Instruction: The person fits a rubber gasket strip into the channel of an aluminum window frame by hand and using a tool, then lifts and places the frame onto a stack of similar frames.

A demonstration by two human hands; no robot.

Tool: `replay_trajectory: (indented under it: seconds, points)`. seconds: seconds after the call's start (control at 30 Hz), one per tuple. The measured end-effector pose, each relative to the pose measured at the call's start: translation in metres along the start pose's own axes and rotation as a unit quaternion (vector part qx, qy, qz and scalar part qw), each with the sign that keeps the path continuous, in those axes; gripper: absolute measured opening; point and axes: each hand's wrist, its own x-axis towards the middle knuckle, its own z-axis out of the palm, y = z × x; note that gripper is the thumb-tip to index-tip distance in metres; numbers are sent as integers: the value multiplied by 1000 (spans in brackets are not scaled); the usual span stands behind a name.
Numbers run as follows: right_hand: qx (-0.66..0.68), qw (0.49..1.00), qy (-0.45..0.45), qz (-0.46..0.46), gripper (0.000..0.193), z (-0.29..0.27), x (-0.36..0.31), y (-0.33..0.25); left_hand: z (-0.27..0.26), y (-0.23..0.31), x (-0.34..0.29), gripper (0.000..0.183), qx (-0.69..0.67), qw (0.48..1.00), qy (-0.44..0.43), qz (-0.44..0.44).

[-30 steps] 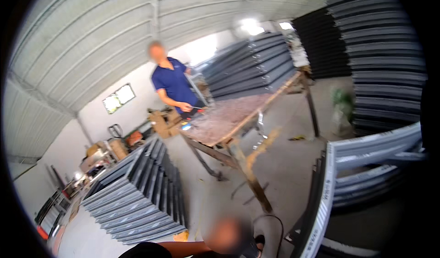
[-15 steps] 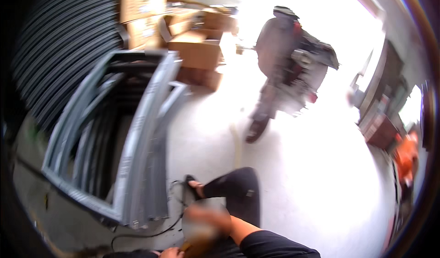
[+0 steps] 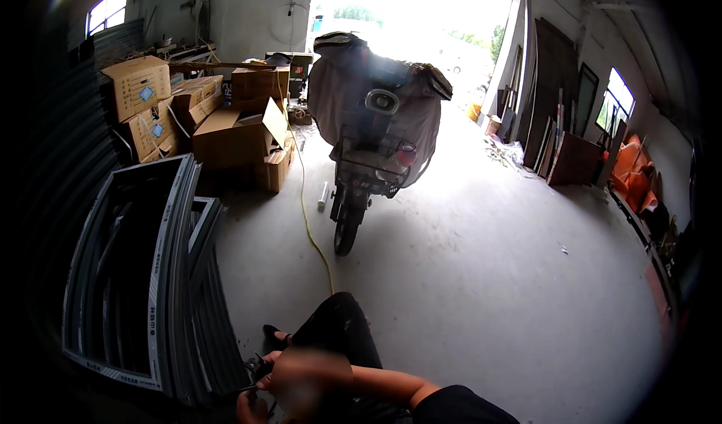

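My right hand (image 3: 280, 370) reaches in from the lower right, its wrist and much of the hand covered by a round blur. Its visible fingers are closed around a small dark object (image 3: 257, 366) whose kind I cannot make out. Just below, my left hand (image 3: 250, 409) is curled close to the right one at the lower edge. A thin dark piece (image 3: 247, 389) runs between the two hands; what the left fingers hold is mostly hidden. Both hands are beside a stack of grey metal frames (image 3: 162, 296), in front of my bent, black-clad leg (image 3: 340, 330).
A covered scooter (image 3: 380, 123) stands ahead, its wheel on the pale floor. Cardboard boxes (image 3: 226, 130) are piled at the left beyond the frames. A yellow hose (image 3: 307, 221) crosses the floor toward my leg. Boards (image 3: 553, 100) and orange sheeting (image 3: 634, 174) line the right wall.
My view has swung, so the scooter and frames appear further left and the picture is sharper. My hands also appear further left; a yellowish blurred shape beside them no longer shows.
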Motion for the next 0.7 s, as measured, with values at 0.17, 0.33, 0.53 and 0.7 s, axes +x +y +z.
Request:
replay_trajectory:
  seconds: [0.17,0.33,0.53,0.7]
  points:
    - [257,966,7,37,23,-9,4,-19,5,14,10,32,-145,984,78,-64]
    - [318,946,-64,-13,24,-18,-10,-11,5,93,30,31,-105,981,123,107]
    - [417,906,-40,-61,24,-23,-32,-37,11,85,29,34,-227,970,-68,47]
    - [422,904,50,-32,25,-46,-51,-33,20,112,21,31,-330,922,-198,-50]
